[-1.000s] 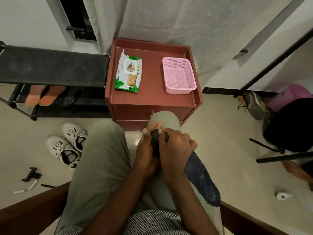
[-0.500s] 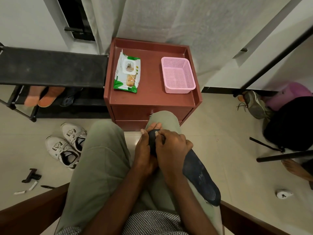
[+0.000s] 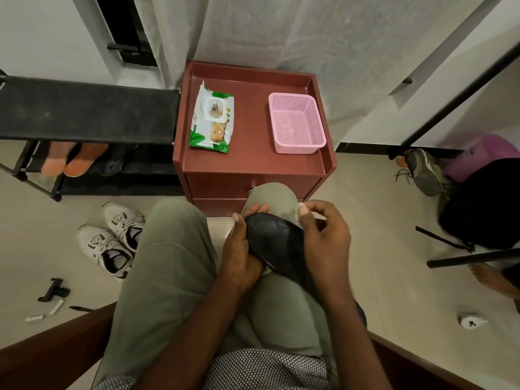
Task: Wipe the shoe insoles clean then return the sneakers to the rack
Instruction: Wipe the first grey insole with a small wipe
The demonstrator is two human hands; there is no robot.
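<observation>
A dark insole (image 3: 274,240) lies across my right thigh. My left hand (image 3: 242,254) grips its toe end from the left, thumb and fingers wrapped round the edge. My right hand (image 3: 323,237) hovers over the insole's right side and pinches a small white wipe (image 3: 302,211) between thumb and fingertips. The insole's heel end is hidden behind my right forearm. Two white sneakers (image 3: 112,240) stand on the floor to my left. The black shoe rack (image 3: 84,116) runs along the wall at the left.
A red-brown bedside cabinet (image 3: 253,161) stands ahead, bearing a wet-wipe pack (image 3: 212,119) and a pink mesh basket (image 3: 295,122). Orange slippers (image 3: 73,161) sit on the rack's lower shelf. A black bag (image 3: 484,204), a grey shoe (image 3: 425,173) and another person's foot (image 3: 489,277) are at the right.
My right hand has lifted off the insole's toe and moved right with the wipe, uncovering the dark surface. My left hand keeps its grip.
</observation>
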